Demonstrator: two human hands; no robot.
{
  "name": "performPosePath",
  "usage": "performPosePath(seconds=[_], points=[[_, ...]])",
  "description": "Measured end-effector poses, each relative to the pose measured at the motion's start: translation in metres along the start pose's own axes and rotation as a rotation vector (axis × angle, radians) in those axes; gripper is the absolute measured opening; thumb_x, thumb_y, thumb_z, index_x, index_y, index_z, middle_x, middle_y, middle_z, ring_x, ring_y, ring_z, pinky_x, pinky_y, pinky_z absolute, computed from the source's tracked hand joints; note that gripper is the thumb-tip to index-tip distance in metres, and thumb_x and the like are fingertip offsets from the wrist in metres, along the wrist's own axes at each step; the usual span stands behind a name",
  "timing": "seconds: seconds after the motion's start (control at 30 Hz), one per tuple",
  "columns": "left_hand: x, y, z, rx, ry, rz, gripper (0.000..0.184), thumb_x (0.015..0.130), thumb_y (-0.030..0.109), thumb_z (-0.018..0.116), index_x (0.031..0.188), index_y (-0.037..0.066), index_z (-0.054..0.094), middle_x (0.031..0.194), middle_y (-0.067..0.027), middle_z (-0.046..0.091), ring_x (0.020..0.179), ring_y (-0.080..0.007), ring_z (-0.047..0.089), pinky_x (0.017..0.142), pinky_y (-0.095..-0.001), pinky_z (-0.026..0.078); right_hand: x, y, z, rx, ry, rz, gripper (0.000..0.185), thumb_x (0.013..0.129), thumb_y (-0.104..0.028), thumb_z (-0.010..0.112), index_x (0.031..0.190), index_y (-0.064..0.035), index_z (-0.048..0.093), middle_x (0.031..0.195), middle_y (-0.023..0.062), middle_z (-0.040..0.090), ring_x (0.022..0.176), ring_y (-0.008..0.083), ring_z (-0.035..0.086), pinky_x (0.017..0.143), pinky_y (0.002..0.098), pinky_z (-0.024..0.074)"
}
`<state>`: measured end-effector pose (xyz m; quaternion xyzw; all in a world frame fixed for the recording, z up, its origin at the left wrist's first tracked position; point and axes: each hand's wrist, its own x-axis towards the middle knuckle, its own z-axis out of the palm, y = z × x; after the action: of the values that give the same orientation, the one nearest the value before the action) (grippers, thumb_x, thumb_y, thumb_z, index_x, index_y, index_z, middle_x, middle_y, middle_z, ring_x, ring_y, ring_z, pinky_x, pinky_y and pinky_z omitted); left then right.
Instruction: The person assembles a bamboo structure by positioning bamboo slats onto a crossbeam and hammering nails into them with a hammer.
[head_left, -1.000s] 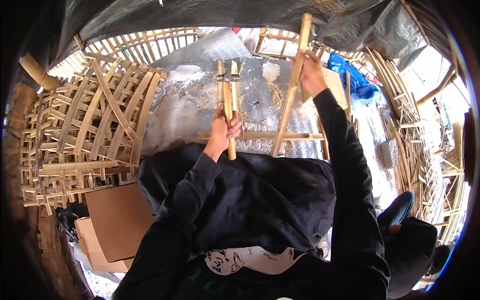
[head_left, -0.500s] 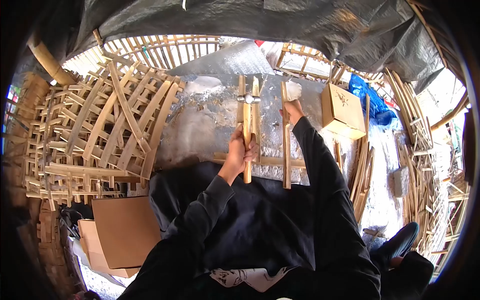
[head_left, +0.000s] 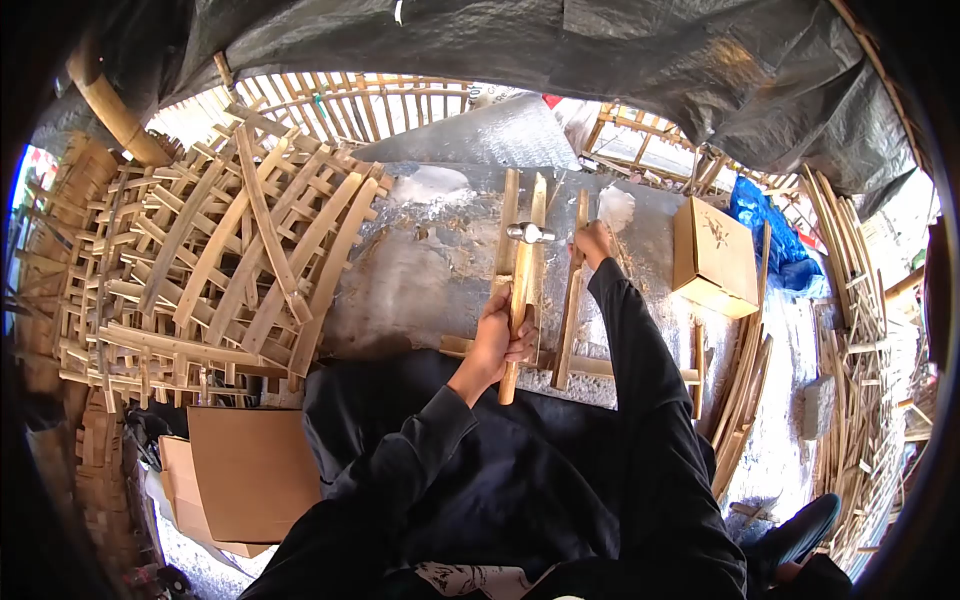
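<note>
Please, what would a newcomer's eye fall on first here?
Probably the large tan lattice of crisscrossed bamboo slats at left. Next, near the centre, the left hand grips a silver-headed, wooden-handled hammer, while the right hand holds a long, narrow bamboo strip.

No writing can be read; the pale sheet's lettering [head_left: 489, 95] is too small

glare whitens the silvery sheet [head_left: 775, 410], and blackened edges bow outward.
</note>
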<state>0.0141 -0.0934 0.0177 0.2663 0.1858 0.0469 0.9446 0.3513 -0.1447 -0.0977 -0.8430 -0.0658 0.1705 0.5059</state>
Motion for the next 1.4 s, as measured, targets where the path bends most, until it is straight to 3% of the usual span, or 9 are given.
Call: performPosePath(seconds=[0.13, 0.2, 0.33, 0.5, 0.57, 0.63, 0.77, 0.83, 1.4], points=[[-0.001, -0.001, 0.003, 0.032, 0.018, -0.001, 0.026, 0.107, 0.01, 0.028, 0.118, 0.019, 0.049, 0.066, -0.0026, 0.042, 0.042, -0.0078, 0.03, 0.033, -0.0224, 0.021, 0.022, 0.032, -0.001, -0.292, -0.011, -0.113, 0.023, 0.093, -0.005, 0.057, 0.109, 0.0111, 0.062, 0.088, 0.0252, 0.068, 0.068, 0.0318, 0.073, 0.056, 0.0452, 0.0597], [-0.001, -0.002, 0.001, 0.041, 0.021, -0.006, 0.027, 0.106, 0.011, 0.029, 0.116, 0.019, 0.053, 0.066, -0.0018, 0.042, 0.042, -0.0076, 0.029, 0.034, -0.0233, 0.021, -0.028, -0.002, -0.021, -0.592, 0.058, -0.313, 0.041, 0.09, -0.024, 0.065, 0.116, 0.0091, 0.066, 0.106, 0.0329, 0.072, 0.105, 0.0492, 0.069, 0.094, 0.0513, 0.0548], [0.003, -0.003, -0.007, 0.036, -0.038, -0.006, 0.027, 0.106, 0.012, 0.03, 0.105, 0.019, 0.056, 0.064, -0.0006, 0.043, 0.041, -0.0075, 0.029, 0.034, -0.0238, 0.02, -0.077, 0.009, -0.054, -0.396, 0.02, -0.365, 0.039, 0.094, -0.028, 0.068, 0.122, -0.0018, 0.065, 0.093, 0.0229, 0.074, 0.093, 0.0439, 0.071, 0.082, 0.0507, 0.0551], [-0.001, -0.003, 0.004, 0.097, 0.028, 0.053, 0.03, 0.106, 0.011, 0.03, 0.096, 0.02, 0.057, 0.061, 0.0004, 0.042, 0.038, -0.0066, 0.028, 0.033, -0.0233, 0.018, -0.218, 0.002, -0.087, -0.307, -0.034, -0.568, 0.033, 0.097, -0.018, 0.072, 0.123, 0.0004, 0.064, 0.088, 0.0185, 0.076, 0.076, 0.033, 0.075, 0.067, 0.0431, 0.0572], [0.003, -0.007, -0.004, 0.113, -0.012, 0.067, 0.028, 0.106, 0.009, 0.03, 0.099, 0.02, 0.056, 0.061, 0.0002, 0.042, 0.038, -0.0066, 0.028, 0.032, -0.0236, 0.018, -0.259, 0.01, -0.086, -0.308, -0.044, -0.609, 0.046, 0.095, -0.027, 0.076, 0.13, -0.0016, 0.061, 0.092, 0.0145, 0.076, 0.084, 0.0343, 0.074, 0.076, 0.0443, 0.057], [0.003, -0.008, -0.004, 0.134, -0.001, 0.076, 0.027, 0.105, 0.007, 0.031, 0.101, 0.02, 0.055, 0.061, 0.0001, 0.043, 0.037, -0.0067, 0.028, 0.032, -0.0238, 0.018, -0.292, 0.008, -0.081, -0.428, -0.024, -0.532, 0.062, 0.091, -0.039, 0.079, 0.137, -0.0034, 0.057, 0.11, 0.0171, 0.073, 0.105, 0.0379, 0.068, 0.091, 0.0522, 0.0514], [0.005, -0.011, -0.01, 0.179, 0.001, 0.083, 0.024, 0.105, 0.007, 0.032, 0.104, 0.019, 0.053, 0.062, -0.0001, 0.043, 0.037, -0.007, 0.028, 0.032, -0.0243, 0.018, -0.322, -0.001, -0.075, -0.604, 0.033, -0.633, 0.079, 0.087, -0.05, 0.079, 0.146, -0.0052, 0.051, 0.127, 0.018, 0.064, 0.122, 0.0402, 0.057, 0.103, 0.059, 0.0399], [0.008, -0.012, -0.016, 0.188, -0.014, 0.073, 0.024, 0.105, 0.009, 0.032, 0.101, 0.018, 0.054, 0.062, -0.0001, 0.044, 0.037, -0.0071, 0.028, 0.032, -0.0243, 0.018, -0.325, 0.0, -0.077, -0.564, -0.1, -0.674, 0.087, 0.085, -0.054, 0.079, 0.151, -0.0069, 0.047, 0.135, 0.017, 0.058, 0.128, 0.0395, 0.05, 0.107, 0.0601, 0.0336], [0.007, -0.012, -0.019, 0.277, -0.052, 0.094, 0.029, 0.103, 0.004, 0.029, 0.117, 0.018, 0.05, 0.063, -0.0009, 0.045, 0.038, -0.0076, 0.028, 0.032, -0.0253, 0.021, -0.314, 0.012, -0.079, -0.525, -0.091, -0.634, 0.072, 0.088, -0.051, 0.077, 0.145, -0.0104, 0.057, 0.141, 0.0105, 0.06, 0.13, 0.0353, 0.052, 0.11, 0.0598, 0.0286]])
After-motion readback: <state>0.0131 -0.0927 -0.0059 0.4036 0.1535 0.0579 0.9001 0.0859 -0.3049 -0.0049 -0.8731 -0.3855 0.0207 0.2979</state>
